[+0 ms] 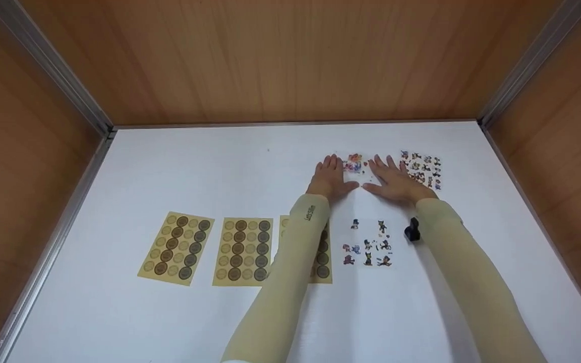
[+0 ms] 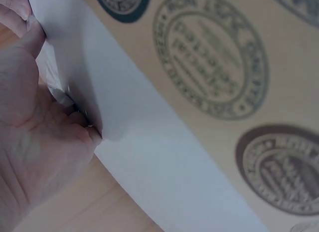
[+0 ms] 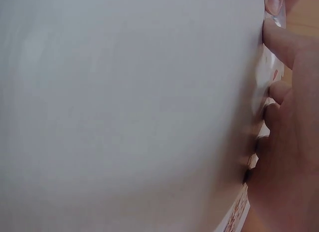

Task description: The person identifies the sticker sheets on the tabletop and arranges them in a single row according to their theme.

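A clear sheet of colourful cartoon stickers (image 1: pixel 354 165) lies on the white table between both hands. My left hand (image 1: pixel 332 177) presses on its left side, fingers straight and pointing away, thumb out to the right. On its right side rests my right hand (image 1: pixel 392 182), fingers spread and thumb toward the left one. The thumb tips nearly meet at the sheet's near edge. Beside the right hand, a second cartoon sticker sheet (image 1: pixel 429 164) is partly covered by it. Both wrist views show the fingertips (image 3: pixel 279 92) down against the surface.
Nearer lies another clear cartoon sticker sheet (image 1: pixel 368 247), with a small black object (image 1: pixel 412 230) by the right sleeve. Tan sheets of round seal stickers (image 1: pixel 176 247), (image 1: pixel 242 252) lie to the left; a third tan sheet (image 1: pixel 326 278) is partly under the left forearm. Wooden panels (image 1: pixel 290 60) enclose the table.
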`<state>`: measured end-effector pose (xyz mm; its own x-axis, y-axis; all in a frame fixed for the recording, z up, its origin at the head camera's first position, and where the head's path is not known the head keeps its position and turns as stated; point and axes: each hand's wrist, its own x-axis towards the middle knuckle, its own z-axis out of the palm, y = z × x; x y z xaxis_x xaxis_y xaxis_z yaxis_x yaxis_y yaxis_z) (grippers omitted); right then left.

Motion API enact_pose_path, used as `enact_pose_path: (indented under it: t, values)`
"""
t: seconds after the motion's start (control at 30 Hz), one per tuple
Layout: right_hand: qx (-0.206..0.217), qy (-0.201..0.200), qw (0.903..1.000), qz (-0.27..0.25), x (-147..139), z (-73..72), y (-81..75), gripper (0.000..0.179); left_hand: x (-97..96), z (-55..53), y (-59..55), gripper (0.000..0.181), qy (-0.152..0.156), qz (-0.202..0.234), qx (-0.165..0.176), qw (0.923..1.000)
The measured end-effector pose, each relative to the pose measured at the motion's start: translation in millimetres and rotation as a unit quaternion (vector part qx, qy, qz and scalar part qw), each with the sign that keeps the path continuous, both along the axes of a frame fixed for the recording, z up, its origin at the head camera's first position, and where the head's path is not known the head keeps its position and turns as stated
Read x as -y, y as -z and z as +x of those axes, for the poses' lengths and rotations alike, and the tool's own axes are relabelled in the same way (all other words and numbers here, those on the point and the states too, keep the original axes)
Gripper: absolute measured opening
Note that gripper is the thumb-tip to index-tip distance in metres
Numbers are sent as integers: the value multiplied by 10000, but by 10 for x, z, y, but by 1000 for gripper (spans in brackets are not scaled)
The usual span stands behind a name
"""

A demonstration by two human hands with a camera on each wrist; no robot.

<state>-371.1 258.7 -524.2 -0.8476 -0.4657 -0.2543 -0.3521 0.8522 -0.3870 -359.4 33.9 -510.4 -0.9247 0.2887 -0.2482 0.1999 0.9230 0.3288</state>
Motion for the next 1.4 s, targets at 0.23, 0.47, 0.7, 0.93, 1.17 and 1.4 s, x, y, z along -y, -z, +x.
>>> enact_pose_path:
  t: [0.23,0.47,0.7,0.93,1.17,1.4]
  values:
    - [-63,126,9998,-128,-23,19,22,86,-21,24,0,89,-2,-146,47,9999]
    - [69,449,9986,-277,-24,19,8,95,-28,52,-25,88,26,-165,-131,9998]
    - [260,724,9965,-316,-17,15,0,100,-49,34,-15,87,-35,-268,-107,9996]
    - [568,1029,9904,-728,10,11,-63,107,-67,49,-16,87,-65,-342,19,9994]
    - [861,2408,9291,-2672,35,-73,-169,100,-70,60,-32,89,-92,-324,-2,9994]
    - [2261,3672,7403,-5157,60,-97,-238,93,-71,38,0,87,-141,-319,100,9993]
